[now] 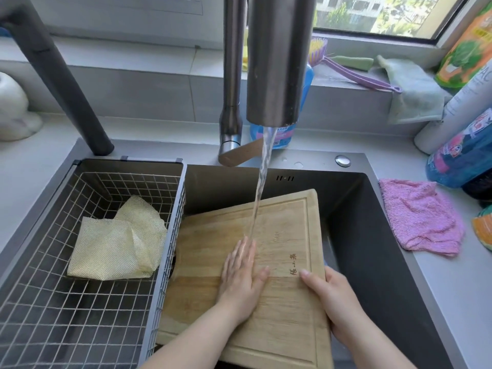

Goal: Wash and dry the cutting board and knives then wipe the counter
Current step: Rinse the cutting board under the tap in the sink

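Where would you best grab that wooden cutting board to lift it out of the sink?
Take the cutting board by its right long edge, coming from the right, as the right hand does, thumb on top. That edge stands clear of the sink wall, while the left edge lies against the wire basket. The board is wet, so a wrapped grip probably holds better than a flat palm.

Single head-worn wide-angle view, pitched forward and steeply down over the sink [372,235]. Very close: faucet spout [278,62] looms at 12 o'clock, near lens height. Left hand [239,283] and right hand [335,307] sit toward 6 o'clock on the cutting board [282,328], just below centre. Wire basket [66,315] fills 8 o'clock, counter [452,302] runs down 4 o'clock, window [372,14] strip at 1 o'clock. Straight edges bow toward the frame borders.
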Tool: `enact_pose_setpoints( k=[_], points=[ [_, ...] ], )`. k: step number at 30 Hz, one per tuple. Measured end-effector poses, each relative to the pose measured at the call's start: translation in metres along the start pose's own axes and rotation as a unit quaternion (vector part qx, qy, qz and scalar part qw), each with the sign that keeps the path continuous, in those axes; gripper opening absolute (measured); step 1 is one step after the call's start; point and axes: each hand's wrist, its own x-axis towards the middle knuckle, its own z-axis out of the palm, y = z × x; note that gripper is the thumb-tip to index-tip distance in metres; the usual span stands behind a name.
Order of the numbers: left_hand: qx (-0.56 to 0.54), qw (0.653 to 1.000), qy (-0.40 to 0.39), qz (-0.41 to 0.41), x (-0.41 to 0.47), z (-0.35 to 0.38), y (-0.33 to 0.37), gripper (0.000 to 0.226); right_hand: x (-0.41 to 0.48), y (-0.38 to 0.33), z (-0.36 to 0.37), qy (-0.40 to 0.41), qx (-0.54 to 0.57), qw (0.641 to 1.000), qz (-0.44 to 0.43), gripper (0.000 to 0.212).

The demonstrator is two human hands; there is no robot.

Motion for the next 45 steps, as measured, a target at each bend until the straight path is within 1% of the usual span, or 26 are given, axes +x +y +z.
enact_pose_setpoints(
  k=[1, 2, 4, 6, 8, 10, 12, 14, 16, 20, 22, 24, 27, 29, 30, 31, 32, 34, 35, 36, 38, 42, 44, 45],
  points=[
    [-0.011, 1.0, -0.005, -0.014, 0.003, -0.006, -0.003, 0.076, -0.002, -0.006, -0.001, 0.006, -0.005, 1.0, -0.008, 0.01],
    [-0.034, 0.998, -0.006, -0.047, 0.006, -0.012, -0.007, 0.064, -0.005, -0.011, -0.003, 0.013, -0.007, 1.0, -0.017, 0.008],
    [-0.075, 0.99, 0.002, -0.123, 0.011, -0.018, -0.015, 0.06, -0.011, -0.018, -0.008, 0.028, -0.016, 0.999, -0.032, 0.008],
    [-0.083, 0.986, 0.005, -0.147, 0.013, -0.018, -0.007, 0.059, -0.017, -0.021, -0.013, 0.043, -0.018, 0.998, -0.044, 0.009],
    [-0.089, 0.99, -0.006, -0.112, 0.012, -0.012, 0.018, 0.056, -0.023, -0.023, -0.017, 0.057, -0.011, 0.997, -0.056, 0.011],
    [-0.093, 0.995, -0.013, -0.033, 0.009, -0.008, 0.047, 0.054, -0.029, -0.027, -0.019, 0.062, -0.006, 0.996, -0.061, 0.012],
    [-0.093, 0.995, -0.011, 0.032, 0.012, -0.008, 0.058, 0.052, -0.035, -0.031, -0.021, 0.066, 0.006, 0.996, -0.063, 0.012],
    [-0.106, 0.994, -0.007, 0.031, 0.022, -0.014, 0.048, 0.051, -0.045, -0.035, -0.027, 0.068, 0.013, 0.995, -0.067, 0.011],
    [-0.111, 0.994, 0.002, -0.003, 0.032, -0.024, 0.031, 0.05, -0.058, -0.041, -0.033, 0.064, 0.02, 0.996, -0.067, 0.01],
    [-0.082, 0.994, 0.0, -0.079, 0.043, -0.047, 0.007, 0.053, -0.08, -0.052, -0.039, 0.051, 0.034, 0.996, -0.061, 0.014],
    [-0.083, 0.992, 0.001, -0.093, 0.041, -0.05, 0.01, 0.054, -0.084, -0.055, -0.037, 0.052, 0.029, 0.996, -0.064, 0.014],
    [-0.075, 0.995, -0.016, -0.063, 0.029, -0.047, 0.023, 0.054, -0.082, -0.055, -0.032, 0.053, 0.031, 0.996, -0.061, 0.015],
    [-0.043, 0.998, -0.03, 0.04, -0.003, -0.034, 0.046, 0.054, -0.077, -0.055, -0.027, 0.065, 0.048, 0.995, -0.054, 0.016],
    [-0.032, 0.994, -0.039, 0.092, -0.019, -0.03, 0.047, 0.054, -0.075, -0.057, -0.028, 0.073, 0.057, 0.994, -0.051, 0.015],
    [-0.027, 0.994, -0.041, 0.1, -0.021, -0.029, 0.04, 0.053, -0.075, -0.058, -0.03, 0.077, 0.06, 0.994, -0.053, 0.015],
    [-0.031, 0.995, -0.035, 0.085, -0.02, -0.03, 0.028, 0.052, -0.077, -0.06, -0.033, 0.081, 0.063, 0.993, -0.054, 0.015],
    [-0.046, 0.998, -0.023, 0.042, -0.017, -0.034, 0.014, 0.051, -0.079, -0.062, -0.035, 0.086, 0.066, 0.993, -0.056, 0.015],
    [-0.067, 0.993, -0.001, -0.095, -0.015, -0.044, -0.011, 0.051, -0.086, -0.064, -0.039, 0.095, 0.074, 0.991, -0.063, 0.015],
    [-0.062, 0.988, -0.001, -0.142, -0.017, -0.047, -0.018, 0.052, -0.09, -0.065, -0.041, 0.098, 0.077, 0.99, -0.068, 0.015],
    [-0.052, 0.986, -0.003, -0.158, -0.02, -0.047, -0.018, 0.051, -0.094, -0.066, -0.043, 0.102, 0.08, 0.989, -0.073, 0.015],
    [-0.051, 0.991, -0.004, -0.124, -0.03, -0.042, -0.002, 0.051, -0.099, -0.07, -0.045, 0.11, 0.084, 0.986, -0.088, 0.016],
    [-0.021, 0.999, -0.01, 0.039, -0.06, -0.021, 0.041, 0.051, -0.101, -0.074, -0.046, 0.107, 0.088, 0.985, -0.1, 0.015],
    [-0.009, 0.997, -0.011, 0.075, -0.061, -0.017, 0.037, 0.049, -0.097, -0.071, -0.047, 0.108, 0.085, 0.985, -0.102, 0.016],
    [-0.004, 0.998, -0.01, 0.068, -0.056, -0.017, 0.026, 0.05, -0.094, -0.069, -0.048, 0.107, 0.085, 0.985, -0.103, 0.016]
  ],
)
